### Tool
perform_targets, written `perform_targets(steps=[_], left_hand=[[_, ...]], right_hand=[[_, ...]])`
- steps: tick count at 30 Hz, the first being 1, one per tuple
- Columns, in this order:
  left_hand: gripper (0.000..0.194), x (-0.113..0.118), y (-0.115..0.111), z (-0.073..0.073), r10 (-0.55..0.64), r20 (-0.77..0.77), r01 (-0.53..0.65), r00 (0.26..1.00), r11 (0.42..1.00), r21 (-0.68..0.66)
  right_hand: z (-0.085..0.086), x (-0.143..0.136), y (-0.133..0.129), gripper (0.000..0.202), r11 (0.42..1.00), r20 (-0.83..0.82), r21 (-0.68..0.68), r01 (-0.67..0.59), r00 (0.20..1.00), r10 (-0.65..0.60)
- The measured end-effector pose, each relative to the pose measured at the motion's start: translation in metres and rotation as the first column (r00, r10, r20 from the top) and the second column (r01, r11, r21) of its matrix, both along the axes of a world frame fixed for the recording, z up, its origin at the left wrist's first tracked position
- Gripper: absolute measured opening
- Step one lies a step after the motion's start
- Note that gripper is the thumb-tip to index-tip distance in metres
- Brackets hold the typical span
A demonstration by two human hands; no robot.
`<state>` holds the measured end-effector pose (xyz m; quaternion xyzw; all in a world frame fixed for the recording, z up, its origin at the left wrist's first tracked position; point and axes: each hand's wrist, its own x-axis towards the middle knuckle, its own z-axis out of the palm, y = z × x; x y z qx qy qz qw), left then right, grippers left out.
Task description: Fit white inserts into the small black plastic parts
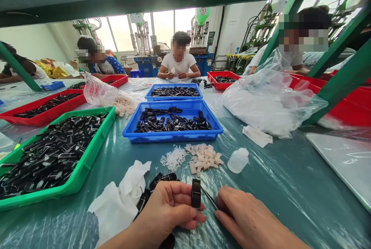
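Note:
Upright between the fingers of my left hand [174,206] is a small glossy black plastic part [196,193]. My right hand [242,212] is closed around a pair of tweezers [209,197], whose tip points at the upper right side of that part. More black parts [162,178] lie behind and below my left hand, partly covered by it. Just beyond my hands are a pile of small white pieces [174,158] and a pile of beige blocks [203,157]. A crumpled white cloth or tissue [123,197] is left of my left hand.
A blue tray [174,138] of black parts stands ahead, another blue tray [149,96] behind it. A green tray [87,170] is at left. A small translucent bottle [238,161] and a large plastic bag [266,100] are at right. Several people sit around the table; a green frame crosses overhead.

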<state>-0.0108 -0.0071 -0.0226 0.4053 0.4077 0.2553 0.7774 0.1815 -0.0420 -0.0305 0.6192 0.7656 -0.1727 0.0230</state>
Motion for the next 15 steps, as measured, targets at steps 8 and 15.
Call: perform_targets(steps=[8,15], left_hand=[[0.035,0.0008,0.0009,-0.0017,-0.002,0.043,0.003,0.999,1.000,-0.021],[0.037,-0.0003,0.0012,-0.0011,0.015,0.067,-0.013,0.998,1.000,-0.027]], right_hand=[[0.0029,-0.0018,0.0021,0.013,1.000,0.003,0.007,0.008,1.000,-0.008],[-0.0048,0.0026,0.0008,0.011,0.991,-0.096,0.133,-0.005,0.995,0.018]])
